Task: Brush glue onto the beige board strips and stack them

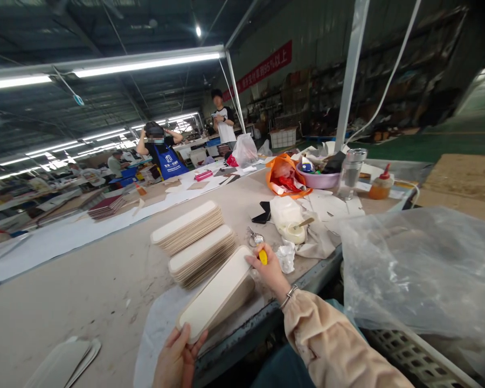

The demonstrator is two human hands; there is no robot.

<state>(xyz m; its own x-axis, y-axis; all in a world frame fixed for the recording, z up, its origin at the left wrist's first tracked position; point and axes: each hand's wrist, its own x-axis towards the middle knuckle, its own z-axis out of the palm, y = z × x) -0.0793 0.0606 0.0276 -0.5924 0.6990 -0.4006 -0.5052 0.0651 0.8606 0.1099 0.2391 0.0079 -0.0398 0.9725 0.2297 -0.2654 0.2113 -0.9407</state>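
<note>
A long cream board with rounded ends (218, 293) lies slantwise in front of me, over what look like more such boards below it. My left hand (180, 350) grips its near end, thumb on top and fingers at the edge. At the far end is my right hand (270, 269), its thumb against the board's corner. A small yellow tool (262, 256) pokes out of its curled fingers; its kind is hidden. Beyond the board stand two neat stacks of the same boards, a nearer stack (204, 256) and a farther stack (188, 226). White paper (156, 334) lies underneath.
Past my right hand are crumpled tissue (285, 257), scissors-like metal rings (255, 237) and a white glue tub (294, 231). A purple basin (321, 179), glass jar (351, 175) and amber bottle (381, 186) stand behind. Loose boards (62, 364) lie lower left. Two people are farther off.
</note>
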